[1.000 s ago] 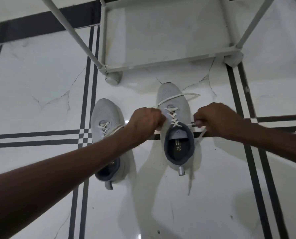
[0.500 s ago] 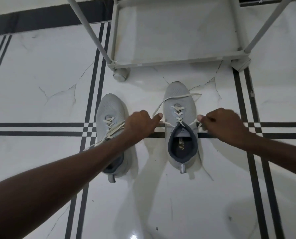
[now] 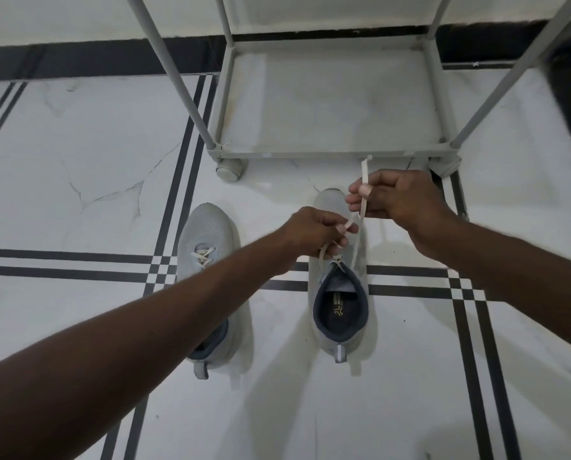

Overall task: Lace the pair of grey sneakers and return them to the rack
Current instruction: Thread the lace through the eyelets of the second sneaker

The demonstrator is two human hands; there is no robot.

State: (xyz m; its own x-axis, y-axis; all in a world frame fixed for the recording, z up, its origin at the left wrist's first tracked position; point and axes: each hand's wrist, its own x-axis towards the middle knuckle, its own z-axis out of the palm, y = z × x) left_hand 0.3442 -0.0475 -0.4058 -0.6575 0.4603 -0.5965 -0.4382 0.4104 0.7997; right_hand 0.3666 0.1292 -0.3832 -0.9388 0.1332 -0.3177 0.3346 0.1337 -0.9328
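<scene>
Two grey sneakers stand side by side on the white floor, toes toward the rack. The right sneaker shows its dark lining; both hands hover over its tongue. My left hand pinches one end of the white lace just above the eyelets. My right hand pinches the other end higher up, its tip sticking up past the fingers. The left sneaker is partly hidden under my left forearm; its laces lie crossed over the tongue.
The grey metal shoe rack stands just beyond the toes, its bottom shelf bare, on round feet. Its slanted poles rise on the left and right. Black stripes cross the floor tiles.
Both hands left the sides of the right sneaker and rose over its middle, drawing the lace ends up and together. The camera tilted so the rack is nearer.
</scene>
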